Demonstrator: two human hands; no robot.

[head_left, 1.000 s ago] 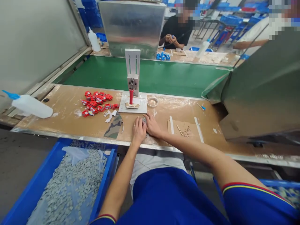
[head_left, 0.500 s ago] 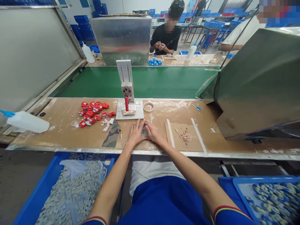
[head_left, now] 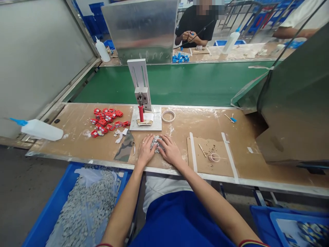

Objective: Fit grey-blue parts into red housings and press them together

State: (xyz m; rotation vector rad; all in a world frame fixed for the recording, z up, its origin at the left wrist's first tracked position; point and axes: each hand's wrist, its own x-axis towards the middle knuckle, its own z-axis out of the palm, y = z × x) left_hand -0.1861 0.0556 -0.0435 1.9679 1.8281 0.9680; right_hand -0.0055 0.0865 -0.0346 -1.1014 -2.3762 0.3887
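A small heap of grey pieces [head_left: 157,144] lies on the brown tabletop between my two hands. My left hand [head_left: 146,149] rests against the heap's left side, fingers apart. On the other side, my right hand [head_left: 170,149] touches the heap with its fingers spread. Just beyond them stands a metal press [head_left: 139,85] with a red handle [head_left: 141,114] on a pale base plate. A camouflage cloth piece [head_left: 125,148] lies left of my left hand, beside white scraps [head_left: 119,136].
Red parts [head_left: 102,120] and a white bottle [head_left: 42,130] are at the left. A tape roll [head_left: 168,116] sits right of the press. Cardboard [head_left: 205,164] is taped down at the right. Beyond the green belt [head_left: 190,84], a person handles something small. A blue bin [head_left: 48,203] holds grey pieces.
The view has shifted and tilted. My hands have moved slightly apart and more of the grey heap shows between them.
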